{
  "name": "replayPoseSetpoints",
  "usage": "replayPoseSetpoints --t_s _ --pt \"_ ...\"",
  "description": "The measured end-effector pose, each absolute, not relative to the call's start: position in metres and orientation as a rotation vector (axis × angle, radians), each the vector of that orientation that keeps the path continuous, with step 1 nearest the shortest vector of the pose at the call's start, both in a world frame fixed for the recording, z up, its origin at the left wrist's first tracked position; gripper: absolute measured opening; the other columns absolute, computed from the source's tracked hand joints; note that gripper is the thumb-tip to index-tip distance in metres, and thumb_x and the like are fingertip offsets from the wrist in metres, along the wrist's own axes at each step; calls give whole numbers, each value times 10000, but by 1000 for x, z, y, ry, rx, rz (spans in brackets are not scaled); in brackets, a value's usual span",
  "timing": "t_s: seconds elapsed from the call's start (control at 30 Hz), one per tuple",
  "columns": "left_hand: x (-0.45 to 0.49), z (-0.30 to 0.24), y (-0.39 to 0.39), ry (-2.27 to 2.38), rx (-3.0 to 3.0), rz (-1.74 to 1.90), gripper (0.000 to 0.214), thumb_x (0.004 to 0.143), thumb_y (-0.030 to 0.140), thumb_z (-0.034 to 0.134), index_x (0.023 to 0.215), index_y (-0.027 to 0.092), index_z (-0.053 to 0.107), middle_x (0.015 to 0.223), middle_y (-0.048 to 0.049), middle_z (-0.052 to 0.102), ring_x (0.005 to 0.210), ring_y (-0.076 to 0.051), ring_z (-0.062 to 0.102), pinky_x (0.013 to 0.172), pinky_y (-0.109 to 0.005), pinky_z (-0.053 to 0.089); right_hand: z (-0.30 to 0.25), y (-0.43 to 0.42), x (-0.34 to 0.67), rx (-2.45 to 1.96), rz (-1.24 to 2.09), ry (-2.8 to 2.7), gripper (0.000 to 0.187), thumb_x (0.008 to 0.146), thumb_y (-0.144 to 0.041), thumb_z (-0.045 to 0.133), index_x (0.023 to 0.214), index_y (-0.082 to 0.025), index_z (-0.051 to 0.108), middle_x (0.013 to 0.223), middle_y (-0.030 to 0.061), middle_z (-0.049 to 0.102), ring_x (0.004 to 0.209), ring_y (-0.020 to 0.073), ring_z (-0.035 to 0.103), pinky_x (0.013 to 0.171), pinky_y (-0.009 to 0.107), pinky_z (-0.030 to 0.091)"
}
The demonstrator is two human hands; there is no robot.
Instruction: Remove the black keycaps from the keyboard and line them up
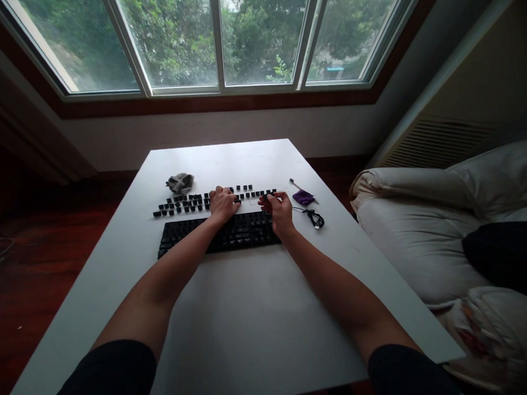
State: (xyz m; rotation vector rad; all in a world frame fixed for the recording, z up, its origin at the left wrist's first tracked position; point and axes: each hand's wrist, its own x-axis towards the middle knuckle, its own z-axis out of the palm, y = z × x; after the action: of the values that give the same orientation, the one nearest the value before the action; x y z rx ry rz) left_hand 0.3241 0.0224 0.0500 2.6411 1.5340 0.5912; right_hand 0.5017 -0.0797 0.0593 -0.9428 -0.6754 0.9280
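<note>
A black keyboard (194,235) lies across the middle of a white table (236,320). Behind it, loose black keycaps (180,204) are laid out in rows. My left hand (223,203) rests at the keyboard's back edge with its fingers curled among the keycaps; what it holds is too small to make out. My right hand (279,209) hovers over the keyboard's right end, pinching a small thin tool with a black keycap at its tip.
A crumpled grey cloth (180,182) lies behind the keycaps. A purple pouch (303,198), a small brush and a coiled black cable (314,218) sit right of the keyboard. White cushions (410,235) crowd the table's right side. Windows face me.
</note>
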Motion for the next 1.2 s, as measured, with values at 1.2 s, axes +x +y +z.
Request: replayPoseSetpoints --t_s 1.2 --pt "322 66 -48 1148 2655 454 177 802 317 710 953 265 786 1005 -82 728 1013 -313 559 868 -441 434 64 -77 524 -1299 650 -1541 130 795 -328 724 893 -246 699 654 -47 664 601 148 577 594 266 448"
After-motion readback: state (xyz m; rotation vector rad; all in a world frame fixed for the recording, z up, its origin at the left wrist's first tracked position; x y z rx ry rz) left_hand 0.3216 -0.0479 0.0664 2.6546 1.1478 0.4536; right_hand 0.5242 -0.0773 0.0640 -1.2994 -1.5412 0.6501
